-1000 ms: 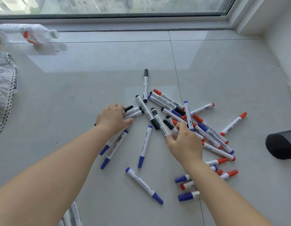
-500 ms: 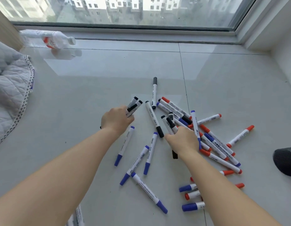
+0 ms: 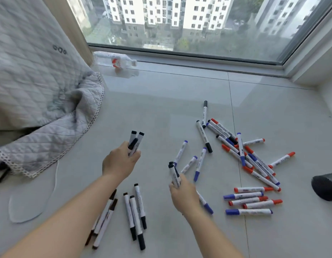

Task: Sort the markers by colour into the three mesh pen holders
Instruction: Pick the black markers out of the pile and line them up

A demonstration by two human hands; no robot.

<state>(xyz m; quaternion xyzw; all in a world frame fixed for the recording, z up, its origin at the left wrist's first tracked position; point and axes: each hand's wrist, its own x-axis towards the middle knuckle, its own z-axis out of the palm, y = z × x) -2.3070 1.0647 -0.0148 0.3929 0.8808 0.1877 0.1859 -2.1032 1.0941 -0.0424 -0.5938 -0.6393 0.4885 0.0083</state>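
Both hands have lifted off the marker heap since 0.5 s ago, each w/ black-capped markers.
Left hand, arm stretched fwd, fingers curled round three black-capped white plastic markers, caps up; right hand, nearer, fingers pinching two more. Red, blue & black loose markers lie on the grey tile floor; no holder visible. Prob. light, stiff, smooth barrels: grip mid-barrel.

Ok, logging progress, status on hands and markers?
Left hand grips three black markers. Right hand grips two more. Black pile near, mixed pile unsorted. No holders in view.
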